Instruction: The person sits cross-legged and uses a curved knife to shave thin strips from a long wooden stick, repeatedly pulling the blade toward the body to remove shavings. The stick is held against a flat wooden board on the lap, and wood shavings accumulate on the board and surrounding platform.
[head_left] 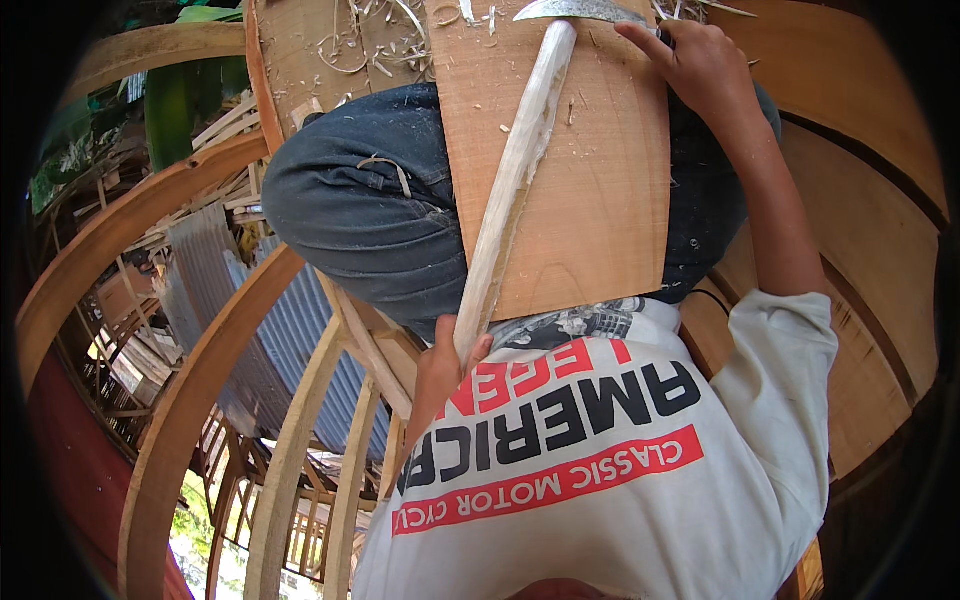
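A long pale wooden stick (515, 190), roughly shaved along its sides, slants across a flat wooden board (610, 190) laid over my lap. Around its near end, against my shirt, my left hand (437, 372) is closed. My right hand (708, 68) grips a knife (578, 11) at the far right, one finger stretched toward the blade. The handle is mostly hidden inside that hand. The curved metal blade points left, right at the stick's far end; I cannot tell whether they touch.
Thin wood shavings (400, 25) lie on the planks beyond my knees. Curved wooden ribs (200, 400) rise at the left, with corrugated metal sheets (310, 340) and scrap wood below. Wide curved planks (850, 220) line the right side. My bent legs (360, 190) flank the board.
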